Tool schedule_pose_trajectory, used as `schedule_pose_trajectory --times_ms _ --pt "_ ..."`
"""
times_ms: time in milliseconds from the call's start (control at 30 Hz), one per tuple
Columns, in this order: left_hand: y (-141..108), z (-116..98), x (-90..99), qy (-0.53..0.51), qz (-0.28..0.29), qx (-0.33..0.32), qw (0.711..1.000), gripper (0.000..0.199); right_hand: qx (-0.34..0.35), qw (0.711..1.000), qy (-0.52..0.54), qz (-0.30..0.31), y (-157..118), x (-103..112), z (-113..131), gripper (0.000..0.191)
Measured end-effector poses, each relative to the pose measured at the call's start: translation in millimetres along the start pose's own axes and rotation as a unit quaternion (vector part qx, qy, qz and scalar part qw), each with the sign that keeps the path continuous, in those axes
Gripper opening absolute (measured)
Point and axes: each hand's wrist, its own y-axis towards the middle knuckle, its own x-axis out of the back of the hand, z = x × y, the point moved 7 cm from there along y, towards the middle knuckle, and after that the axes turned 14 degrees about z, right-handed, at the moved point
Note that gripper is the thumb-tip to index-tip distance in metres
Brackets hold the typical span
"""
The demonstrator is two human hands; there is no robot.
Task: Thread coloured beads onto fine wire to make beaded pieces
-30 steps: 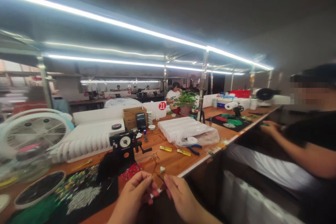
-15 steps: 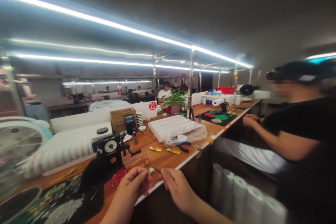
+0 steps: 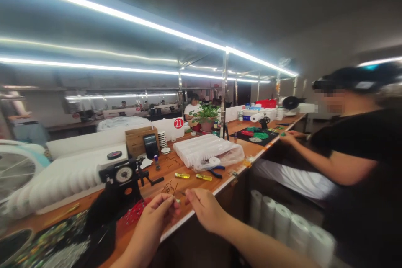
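Above the front edge of the wooden bench (image 3: 188, 182), my left hand (image 3: 158, 215) pinches a thin dark strand (image 3: 175, 188) that sticks up from its fingertips. What it is exactly, I cannot tell. Just to the right, my right hand (image 3: 205, 209) is closed on a slim dark item (image 3: 183, 193) whose tip points left; most of it is hidden by the fingers. The two hands are close but apart. Behind them lie small dark curved pieces (image 3: 168, 186). Left of my left hand stands a black winding device (image 3: 124, 173) with a dial and crank.
Two yellow-handled tools (image 3: 204, 177), blue-handled pliers (image 3: 216, 171) and bagged white spools (image 3: 204, 150) lie on the bench. Red beads (image 3: 133, 214) are at the left. A person in black (image 3: 351, 159) works at the right, with wrapped white rolls (image 3: 282, 217) below.
The camera view has turned slightly, so the bench appears shifted left and up. My hands stay close together, each keeping its pinch; the right hand has tilted a little.
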Motion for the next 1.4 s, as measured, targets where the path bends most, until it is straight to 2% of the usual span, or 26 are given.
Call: schedule_pose_trajectory --times_ms 167,433,733,1067,1267,1400 --pt "8 9 6.1 -0.014 0.008 -0.01 1.0 0.023 -0.012 1.0 -0.008 0.0 -1 -3 -9 0.054" --pt "4 17 5.2 -0.008 0.014 -0.009 1.0 0.02 -0.032 0.996 -0.077 0.006 -7 -15 -22 0.047" --pt "4 24 6.6 -0.003 0.023 -0.015 1.0 0.018 -0.009 0.979 -0.201 -0.009 -5 -21 -11 0.041" --pt "5 17 8.9 -0.001 0.004 -0.03 1.0 0.021 0.004 0.971 -0.236 -0.038 -3 -20 -9 0.043" --pt "7 17 4.4 0.005 0.02 -0.018 1.0 0.02 0.022 0.972 -0.23 -0.036 -2 -21 -6 0.041" --pt "9 20 4.5 0.005 0.023 -0.011 1.0 0.019 0.008 0.971 -0.237 -0.032 0 -22 -8 0.039"
